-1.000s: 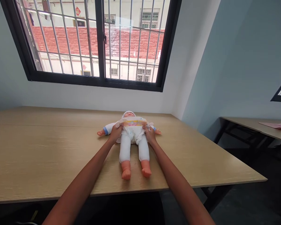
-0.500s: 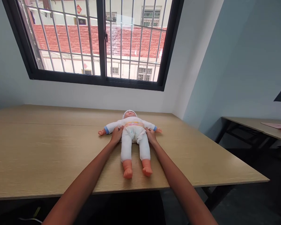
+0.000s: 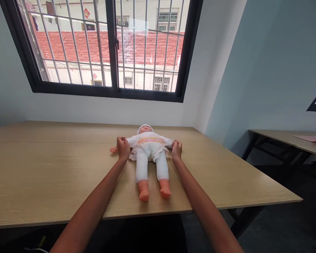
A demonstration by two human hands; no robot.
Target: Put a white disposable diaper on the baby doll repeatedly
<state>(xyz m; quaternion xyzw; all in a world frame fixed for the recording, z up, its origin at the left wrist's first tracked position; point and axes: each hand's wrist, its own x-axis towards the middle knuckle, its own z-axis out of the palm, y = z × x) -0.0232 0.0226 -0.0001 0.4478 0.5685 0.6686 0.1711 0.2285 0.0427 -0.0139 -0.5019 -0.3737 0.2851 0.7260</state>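
Observation:
A baby doll (image 3: 146,135) in a white top, white leggings and a white cap lies on its back, feet towards me. Around its hips is a white diaper (image 3: 152,151) with a pink and orange waistband, its ruffled sides drawn outward. My left hand (image 3: 123,149) is closed at the diaper's left side, over the doll's sleeve. On the other side my right hand (image 3: 177,150) is closed too, at the diaper's right edge. The exact grip of the fingertips is partly hidden. The doll's hand at right is covered by my right hand.
The doll lies on a wooden table (image 3: 68,175) whose front edge is near me. Behind it are a white wall and a barred window (image 3: 113,63). A second table (image 3: 274,135) with a pink cloth (image 3: 312,139) stands at the right.
Both hands have moved outward from the doll's hips, left hand leftward and right hand rightward. The diaper's ruffled sides now spread wider. The doll stays in place.

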